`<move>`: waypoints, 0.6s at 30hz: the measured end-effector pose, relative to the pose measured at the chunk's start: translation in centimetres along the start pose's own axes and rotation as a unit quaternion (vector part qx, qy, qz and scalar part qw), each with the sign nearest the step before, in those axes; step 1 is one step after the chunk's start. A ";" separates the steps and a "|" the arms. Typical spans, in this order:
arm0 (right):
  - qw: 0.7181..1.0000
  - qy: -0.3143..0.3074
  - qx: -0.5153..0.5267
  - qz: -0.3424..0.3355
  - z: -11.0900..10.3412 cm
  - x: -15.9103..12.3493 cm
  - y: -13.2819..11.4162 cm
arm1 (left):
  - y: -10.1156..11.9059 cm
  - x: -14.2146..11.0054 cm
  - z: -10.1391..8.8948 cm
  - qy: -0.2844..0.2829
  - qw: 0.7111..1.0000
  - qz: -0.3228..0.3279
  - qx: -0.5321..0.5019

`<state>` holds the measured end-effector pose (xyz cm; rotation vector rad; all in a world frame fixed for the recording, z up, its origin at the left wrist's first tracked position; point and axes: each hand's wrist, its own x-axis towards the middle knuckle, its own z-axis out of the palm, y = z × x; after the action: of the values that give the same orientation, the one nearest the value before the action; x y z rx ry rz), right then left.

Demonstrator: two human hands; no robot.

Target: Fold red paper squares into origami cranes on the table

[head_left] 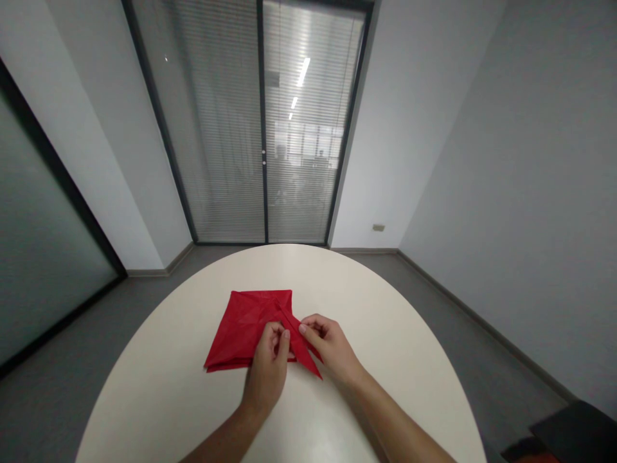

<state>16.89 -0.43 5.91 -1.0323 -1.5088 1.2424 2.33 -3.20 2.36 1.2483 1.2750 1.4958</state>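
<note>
A folded red cloth (pixel 243 325) lies on the round white table (pixel 376 321), roughly square with a pointed flap sticking out toward me at its right. My left hand (pixel 267 370) rests on the cloth's near right part, fingers curled and pinching the fabric. My right hand (pixel 328 347) sits just to the right, thumb and forefinger pinching the edge of the pointed flap. The two hands' fingertips almost meet over the fold.
Beyond the table stands a glass door with closed blinds (pixel 263 122). Grey walls close in on the right and left, with grey floor around the table. A dark object (pixel 569 431) sits low at the bottom right corner.
</note>
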 end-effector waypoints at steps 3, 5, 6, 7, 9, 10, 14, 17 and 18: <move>0.997 -0.037 0.068 0.011 0.1 0.1 0.1 | -0.1 0.1 0.0 -0.011 1.000 -0.016 -0.007; 0.993 -0.054 0.106 0.012 0.1 0.1 0.1 | 0.1 0.1 0.0 -0.017 0.999 -0.023 -0.016; 0.992 -0.059 0.114 0.008 0.1 0.1 0.1 | 0.2 0.2 0.0 -0.019 0.999 -0.020 -0.018; 0.992 -0.058 0.115 0.001 0.1 0.1 0.2 | 0.3 0.2 0.0 -0.022 1.000 -0.014 -0.018; 0.994 -0.052 0.099 -0.015 0.0 0.1 0.4 | 0.4 0.2 0.0 -0.028 1.000 -0.003 -0.012; 0.995 -0.047 0.087 -0.021 0.0 0.1 0.5 | 0.4 0.2 -0.1 -0.030 1.000 -0.001 -0.008; 0.998 -0.023 0.053 -0.026 -0.1 0.0 0.7 | 0.1 0.1 -0.1 -0.039 0.999 0.000 0.015; 0.998 0.004 0.000 -0.055 -0.1 -0.4 0.3 | 0.1 0.1 -0.1 -0.047 0.999 -0.001 0.016; 0.998 0.005 -0.019 -0.065 -0.1 -0.5 0.1 | 0.2 0.1 -0.1 -0.049 0.999 -0.004 0.010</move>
<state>17.07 -0.86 5.75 -0.9482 -1.5712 1.1196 2.21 -3.15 2.55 1.3121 1.2324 1.4026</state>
